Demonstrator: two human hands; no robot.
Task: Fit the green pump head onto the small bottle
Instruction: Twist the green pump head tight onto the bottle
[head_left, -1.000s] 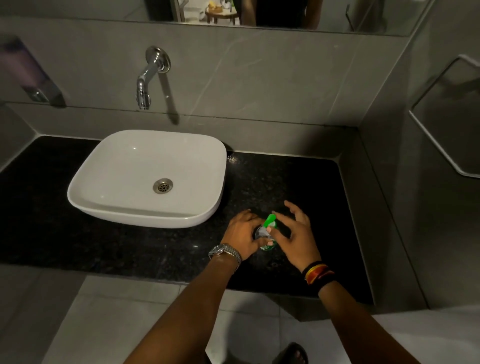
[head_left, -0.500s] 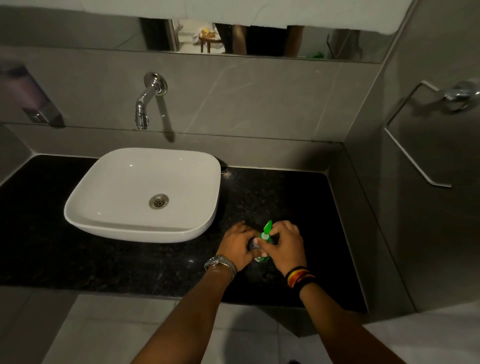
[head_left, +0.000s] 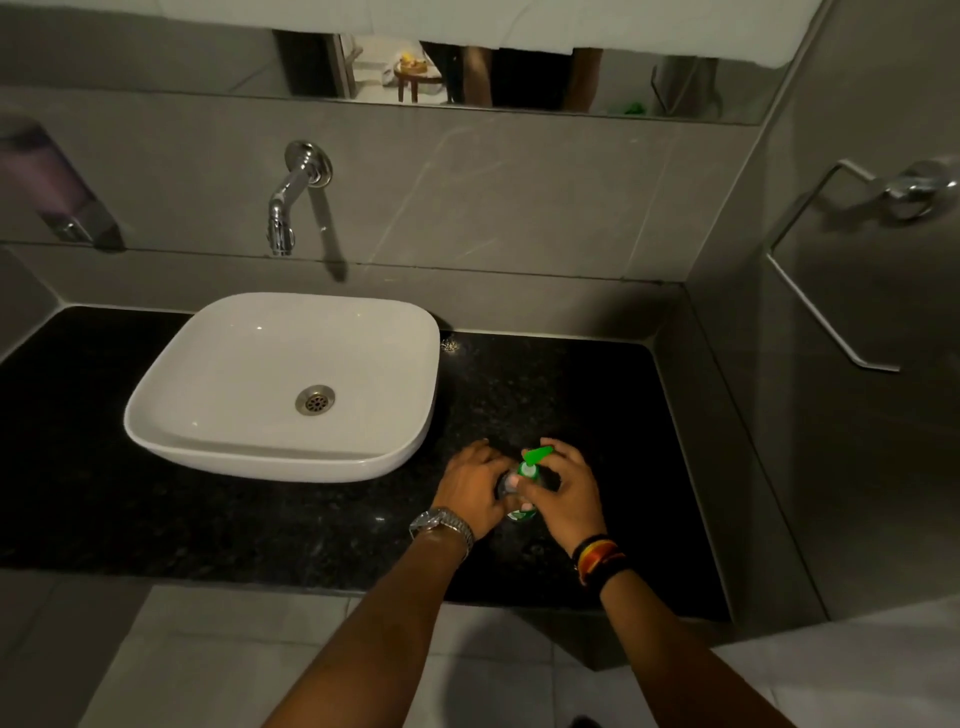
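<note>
head view: single wide-angle camera worn on the head | faces forward and steeply down | black speckled stone counter (head_left: 208, 519) and white rounded ceramic basin (head_left: 249, 374) mid-frame, near | both forearms enter from the bottom edge | edges bowed

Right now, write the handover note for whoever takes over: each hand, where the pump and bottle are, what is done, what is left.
Left hand: wrapped around the small bottle, steadying it on the black counter to the right of the white basin.
Right hand: closed around the collar of the green pump head, nozzle pointing up and away.
Done: pump head is on top of the bottle's neck.
Cannot tell: whether it is screwed home; the fingers hide the joint.
Left: probably twist the collar tight, check the seat, then release both hands.
</note>
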